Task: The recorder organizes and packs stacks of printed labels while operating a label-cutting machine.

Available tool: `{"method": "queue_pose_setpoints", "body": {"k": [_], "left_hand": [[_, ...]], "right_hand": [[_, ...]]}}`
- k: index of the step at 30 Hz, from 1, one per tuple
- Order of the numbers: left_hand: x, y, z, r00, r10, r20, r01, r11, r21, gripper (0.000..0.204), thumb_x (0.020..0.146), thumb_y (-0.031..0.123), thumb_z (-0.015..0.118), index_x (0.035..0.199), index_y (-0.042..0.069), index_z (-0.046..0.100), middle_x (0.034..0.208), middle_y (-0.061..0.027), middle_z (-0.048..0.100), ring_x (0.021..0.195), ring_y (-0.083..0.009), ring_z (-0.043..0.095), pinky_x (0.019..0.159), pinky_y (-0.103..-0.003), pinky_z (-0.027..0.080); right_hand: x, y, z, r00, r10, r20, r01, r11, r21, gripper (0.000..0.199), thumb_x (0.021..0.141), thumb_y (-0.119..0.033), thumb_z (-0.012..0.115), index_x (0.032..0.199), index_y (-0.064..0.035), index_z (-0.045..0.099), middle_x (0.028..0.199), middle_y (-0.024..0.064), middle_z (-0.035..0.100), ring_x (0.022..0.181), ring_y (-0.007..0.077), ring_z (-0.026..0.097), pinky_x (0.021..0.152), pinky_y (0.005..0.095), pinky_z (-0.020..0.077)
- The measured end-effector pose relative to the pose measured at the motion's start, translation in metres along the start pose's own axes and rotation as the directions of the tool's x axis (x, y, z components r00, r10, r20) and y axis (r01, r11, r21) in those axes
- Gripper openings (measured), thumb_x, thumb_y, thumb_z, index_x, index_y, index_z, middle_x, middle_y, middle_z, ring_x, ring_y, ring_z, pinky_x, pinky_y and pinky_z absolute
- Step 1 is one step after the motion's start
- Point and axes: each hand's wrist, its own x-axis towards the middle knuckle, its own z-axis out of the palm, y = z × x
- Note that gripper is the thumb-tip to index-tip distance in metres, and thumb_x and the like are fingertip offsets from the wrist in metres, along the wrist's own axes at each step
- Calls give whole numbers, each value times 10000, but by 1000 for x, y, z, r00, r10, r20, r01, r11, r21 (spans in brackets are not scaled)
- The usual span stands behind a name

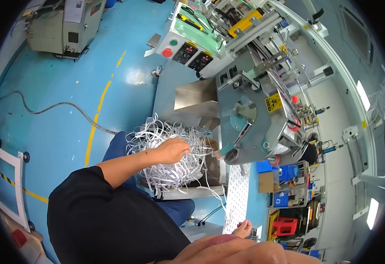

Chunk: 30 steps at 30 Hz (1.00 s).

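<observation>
My left hand (172, 151) lies over a tangled heap of thin white strips (175, 174). Its fingers are curled down and closed on some of them. The heap fills a box (212, 165) between my knees and spills over the rim. At the lower right, my right hand (244, 229) has its fingers closed at the edge of a long white band (237, 191) with rows of small dark marks. That band hangs from the machine's rounded end (233, 156). A few loose strips trail from the heap toward it. The lower part of my right hand is partly hidden.
A grey machine plate (249, 112) with rollers and a metal chute (196, 97) stands beyond the box. A control box (188, 50) has a red and a green button, with scissors on top. A hose (60, 103) crosses the blue floor. Shelves hold blue bins (287, 172) and a red stool (285, 226).
</observation>
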Motion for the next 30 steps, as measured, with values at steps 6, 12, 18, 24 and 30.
{"method": "queue_pose_setpoints", "body": {"k": [6,12,18,24,30], "left_hand": [[0,2,-3,999,25,-48,-25,1000,-8,195,887,190,516,848,28,617,832,-163,599,844,-363,574,761,-469,450],[0,1,-5,999,40,-32,-40,999,25,232,884,210,513,798,18,611,824,-171,596,845,-368,572,769,-477,445],[2,-1,-10,1000,26,1,-26,998,63,235,877,221,553,776,13,596,787,-161,582,806,-356,565,733,-463,438],[7,-10,-26,995,99,-29,-94,986,138,236,866,220,556,741,22,585,761,-158,575,765,-365,558,709,-463,434],[-1,-40,-63,903,-356,-242,340,935,-104,277,903,252,529,776,17,603,812,-127,619,770,-273,594,733,-375,453]], "right_hand": [[7,3,-4,998,44,-38,-42,998,44,157,910,-146,561,945,4,591,690,26,550,583,83,497,517,224,416],[9,7,-3,999,34,-39,-33,999,33,154,906,-142,559,931,6,592,689,32,557,581,86,494,514,223,412],[7,2,1,1000,16,-15,-15,1000,23,161,896,-145,560,911,12,594,685,35,555,571,90,482,512,226,409],[5,-5,2,999,37,-40,-37,999,-8,165,896,-148,554,902,13,591,676,35,544,563,88,469,511,228,406],[5,-3,0,999,42,-30,-41,999,17,164,900,-150,558,909,12,589,697,35,550,575,91,480,518,232,422]]}}
